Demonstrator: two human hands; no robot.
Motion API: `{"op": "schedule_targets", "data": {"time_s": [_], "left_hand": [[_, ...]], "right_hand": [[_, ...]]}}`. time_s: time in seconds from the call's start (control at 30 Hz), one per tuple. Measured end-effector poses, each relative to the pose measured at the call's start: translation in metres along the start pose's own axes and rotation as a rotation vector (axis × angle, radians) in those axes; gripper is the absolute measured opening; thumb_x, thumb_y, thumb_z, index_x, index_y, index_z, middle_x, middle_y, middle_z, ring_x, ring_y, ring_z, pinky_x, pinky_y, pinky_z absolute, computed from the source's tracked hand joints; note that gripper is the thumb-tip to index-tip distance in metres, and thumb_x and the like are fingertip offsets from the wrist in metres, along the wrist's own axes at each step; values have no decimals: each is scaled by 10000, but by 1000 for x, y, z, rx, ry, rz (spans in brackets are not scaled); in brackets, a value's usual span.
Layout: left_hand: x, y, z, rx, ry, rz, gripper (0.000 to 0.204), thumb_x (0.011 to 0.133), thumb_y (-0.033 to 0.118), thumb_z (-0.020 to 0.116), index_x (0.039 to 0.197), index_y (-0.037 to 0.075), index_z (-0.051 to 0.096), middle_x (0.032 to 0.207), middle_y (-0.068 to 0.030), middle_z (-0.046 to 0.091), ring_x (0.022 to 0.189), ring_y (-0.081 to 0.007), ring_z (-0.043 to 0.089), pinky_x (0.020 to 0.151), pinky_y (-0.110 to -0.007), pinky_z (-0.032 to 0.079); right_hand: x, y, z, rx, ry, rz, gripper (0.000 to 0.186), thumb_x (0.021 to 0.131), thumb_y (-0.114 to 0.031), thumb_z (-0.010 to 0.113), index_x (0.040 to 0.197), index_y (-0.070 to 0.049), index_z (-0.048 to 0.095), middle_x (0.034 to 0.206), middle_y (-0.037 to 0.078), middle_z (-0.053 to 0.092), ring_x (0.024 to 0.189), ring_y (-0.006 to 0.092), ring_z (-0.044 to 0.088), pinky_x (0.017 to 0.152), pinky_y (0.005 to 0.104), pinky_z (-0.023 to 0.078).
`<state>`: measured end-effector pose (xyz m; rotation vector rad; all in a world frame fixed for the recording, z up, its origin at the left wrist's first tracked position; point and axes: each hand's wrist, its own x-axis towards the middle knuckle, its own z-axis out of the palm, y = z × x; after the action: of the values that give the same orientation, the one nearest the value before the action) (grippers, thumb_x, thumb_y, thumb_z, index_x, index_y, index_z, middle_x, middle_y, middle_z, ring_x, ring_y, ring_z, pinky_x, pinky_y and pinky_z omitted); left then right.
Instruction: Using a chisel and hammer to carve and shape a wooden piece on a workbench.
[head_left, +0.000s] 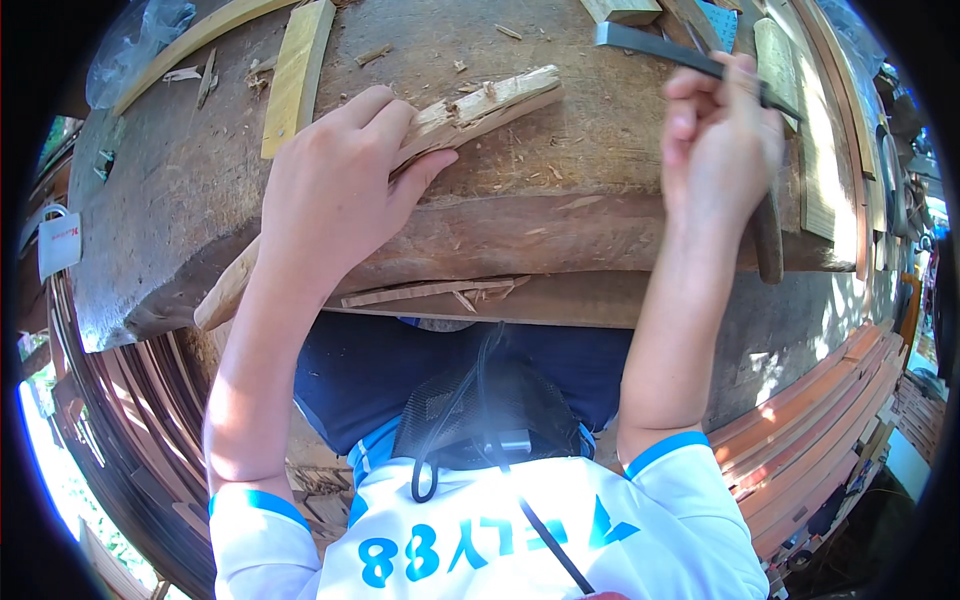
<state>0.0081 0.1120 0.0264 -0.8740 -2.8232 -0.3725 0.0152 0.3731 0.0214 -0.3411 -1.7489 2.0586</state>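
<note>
My left hand is closed around a rough, split wooden stick. The stick lies slantwise over the front part of the thick wooden bench, and its rounded lower end juts out past my left forearm. The stick's upper face is jagged with raised splinters. At the right, my right hand grips a chisel between thumb and fingers. Its flat, bright blade end points left, above the bench and apart from the stick. A brown curved wooden handle shows beside my right wrist; its other end is hidden.
A yellowish wood block lies left of the stick. Wood chips are scattered over the bench. Boards and a pale round piece lie at the right. A clear plastic bag is at the far left, with stacked planks lower right.
</note>
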Motion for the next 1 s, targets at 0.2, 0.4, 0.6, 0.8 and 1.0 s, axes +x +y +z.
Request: {"op": "schedule_targets", "data": {"time_s": [0.2,0.4,0.6,0.8,1.0], "left_hand": [[-2,-4,-2,5,-26,-28,340,876,326,806,917,23,657,897,-93,629,766,-352,666,655,-414,541],[-3,-5,-1,4,-6,-8,340,872,326,808,913,25,655,895,-89,626,765,-352,667,651,-413,542],[2,-1,1,2,15,8,365,877,350,791,865,28,620,881,-93,616,759,-352,668,650,-423,546],[-1,-4,-2,2,-4,-22,349,869,330,808,874,27,634,878,-99,613,751,-357,659,645,-423,536],[-3,-3,-3,9,-17,-44,342,868,333,808,884,31,648,876,-99,627,761,-351,664,652,-422,540]], "right_hand": [[-9,6,6,86,-167,22,311,1111,-264,506,1015,-8,656,665,80,657,442,75,527,340,223,364],[-23,17,33,-27,-159,161,308,1112,-245,480,1016,13,617,655,113,669,410,106,543,316,260,372],[-7,2,5,3,1,63,330,1113,-255,464,987,-7,642,631,110,658,413,103,549,332,251,388],[-11,1,10,93,-9,-25,362,1118,-281,439,991,-4,634,615,79,644,375,102,516,315,244,376],[-28,17,37,19,-90,62,329,1122,-254,453,1003,4,621,611,112,647,382,118,533,323,261,392]]}}
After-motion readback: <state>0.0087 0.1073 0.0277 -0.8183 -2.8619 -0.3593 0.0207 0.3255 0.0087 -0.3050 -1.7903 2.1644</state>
